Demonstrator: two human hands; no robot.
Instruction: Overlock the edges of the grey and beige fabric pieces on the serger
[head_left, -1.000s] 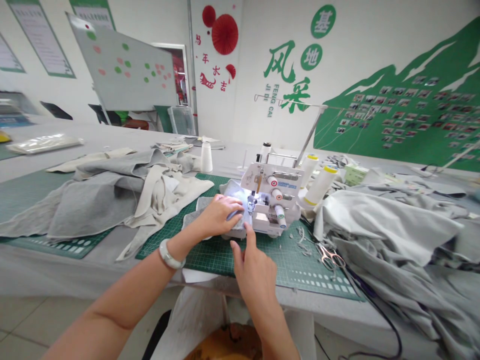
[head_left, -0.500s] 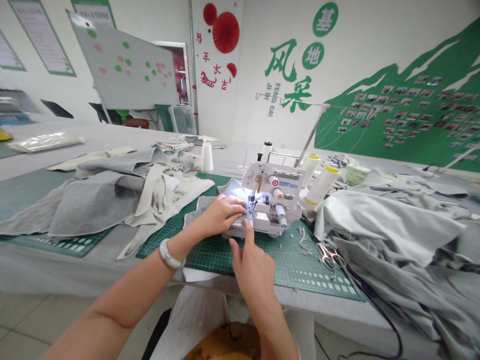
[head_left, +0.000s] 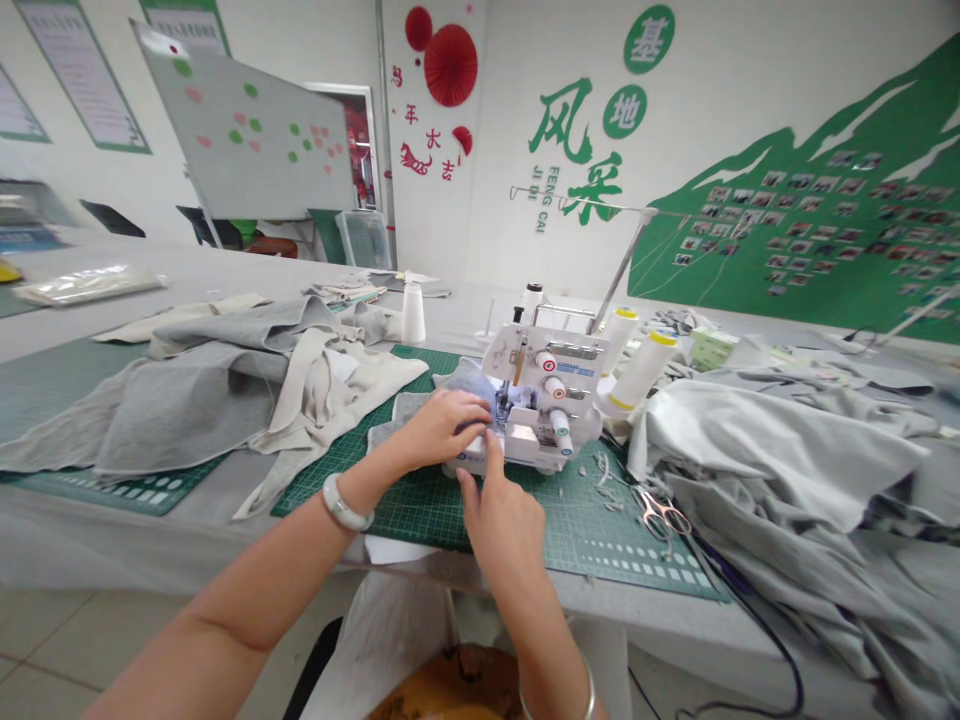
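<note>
There are two hands (head_left: 446, 430) (head_left: 507, 520), one sewing machine (head_left: 541, 348), two yellow-topped cones (head_left: 646, 372) (head_left: 619, 345) and one pair of scissors (head_left: 654, 508).

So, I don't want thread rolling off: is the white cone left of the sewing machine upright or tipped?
Upright: the white cone stands on its wide base, its narrow end pointing up.

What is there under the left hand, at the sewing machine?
Grey cloth shows just beyond the left hand, beside the sewing machine. What is directly beneath the hand is covered, so how the cloth lies there cannot be seen.
</note>
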